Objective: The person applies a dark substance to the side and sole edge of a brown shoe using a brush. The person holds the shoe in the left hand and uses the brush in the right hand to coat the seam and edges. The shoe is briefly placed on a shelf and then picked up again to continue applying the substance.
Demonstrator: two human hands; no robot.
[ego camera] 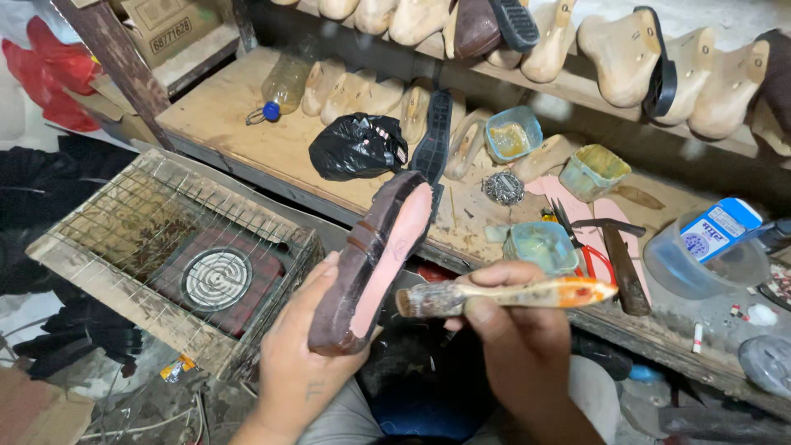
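Left hand [301,354] has a firm grip round the heel end of the shoe [375,259], sole side up, pink bottom facing us, toe tilted up and away. Right hand [515,330] is clenched on the brush [503,295], held level, bristles pointing at the shoe and just beside its pink sole; touching or not, I can't tell. Both sit out in front of the surface [247,124], over the person's lap.

Left of the shoe, a wire-mesh crate [124,222] with a round coil heater [216,278] inside. Beyond the shoe's toe, on the surface, a black bag [356,147] and a black sole [434,132] lying just beside it. Right of the shoe: a teal glue tub [540,245] near the brush, scissors [581,243] with red handles, a hammer [622,255], then a clear tub [700,264] with a blue box in it. Further back from the shoe, two more tubs, a plastic bottle [284,82], and a shelf of wooden lasts [626,53].
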